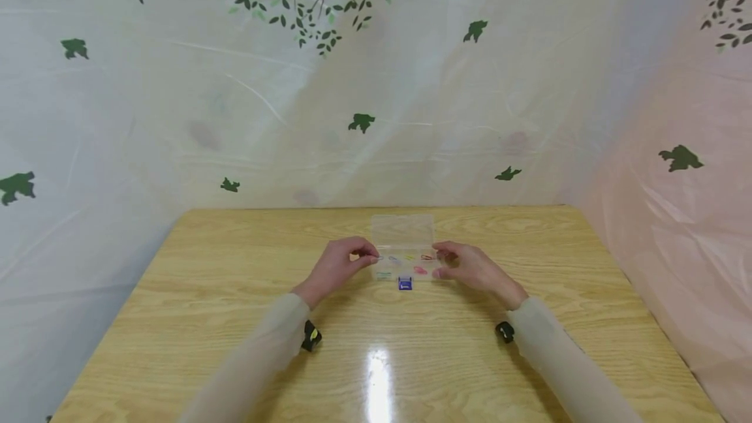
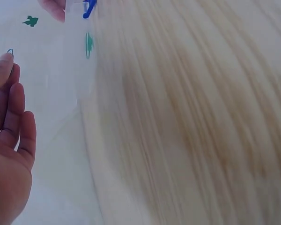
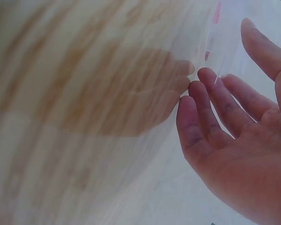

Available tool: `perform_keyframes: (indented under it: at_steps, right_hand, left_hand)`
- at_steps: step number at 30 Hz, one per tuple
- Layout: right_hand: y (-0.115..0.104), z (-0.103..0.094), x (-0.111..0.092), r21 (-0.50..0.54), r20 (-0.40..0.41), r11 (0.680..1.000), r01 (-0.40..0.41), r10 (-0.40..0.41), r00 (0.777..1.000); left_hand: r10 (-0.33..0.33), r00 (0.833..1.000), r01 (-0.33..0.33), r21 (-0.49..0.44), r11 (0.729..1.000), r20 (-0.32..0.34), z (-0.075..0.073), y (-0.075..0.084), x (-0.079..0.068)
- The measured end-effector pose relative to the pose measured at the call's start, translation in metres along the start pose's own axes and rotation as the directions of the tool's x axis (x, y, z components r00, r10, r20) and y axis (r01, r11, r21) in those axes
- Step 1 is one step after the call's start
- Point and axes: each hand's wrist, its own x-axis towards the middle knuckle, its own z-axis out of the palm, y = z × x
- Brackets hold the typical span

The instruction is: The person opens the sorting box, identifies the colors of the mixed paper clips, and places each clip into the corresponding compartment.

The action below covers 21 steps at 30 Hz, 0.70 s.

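A clear plastic box (image 1: 395, 277) with its lid (image 1: 402, 230) raised stands in the middle of the table. Inside lie small coloured paper clips, among them a green paper clip (image 2: 88, 45), a red paper clip (image 1: 426, 257) and a pink piece (image 1: 420, 270). A blue latch (image 1: 405, 284) is at the front. At the box's left end, my left hand (image 1: 346, 258) pinches a small teal paper clip (image 2: 10, 50) between thumb and fingertips. My right hand (image 1: 470, 267) is at the right end, fingers loosely extended by the clear wall, thumb apart from them.
The wood-grain table (image 1: 247, 247) reaches back to a pale curtain (image 1: 411, 162) printed with leaves, which also hangs along both sides. Dark wrist devices, a left one (image 1: 312, 336) and a right one (image 1: 504, 331), sit by the sleeves. A bright glare (image 1: 378, 384) marks the near tabletop.
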Motion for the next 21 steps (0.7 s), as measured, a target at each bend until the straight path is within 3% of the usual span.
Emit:
perform_keyframes:
  at_steps: [13, 21]
  right_hand:
    - [-0.001, 0.0, -0.001, 0.007, 0.0, 1.0, -0.023, 0.023, 1.0]
    - [-0.004, -0.001, -0.002, 0.009, -0.001, 1.0, -0.007, 0.007, 1.0]
  left_hand:
    - [-0.064, 0.998, 0.063, 0.015, 0.998, 0.006, 0.018, 0.007, 0.021]
    - [-0.097, 0.995, 0.093, 0.089, 0.992, 0.03, 0.028, 0.003, 0.037]
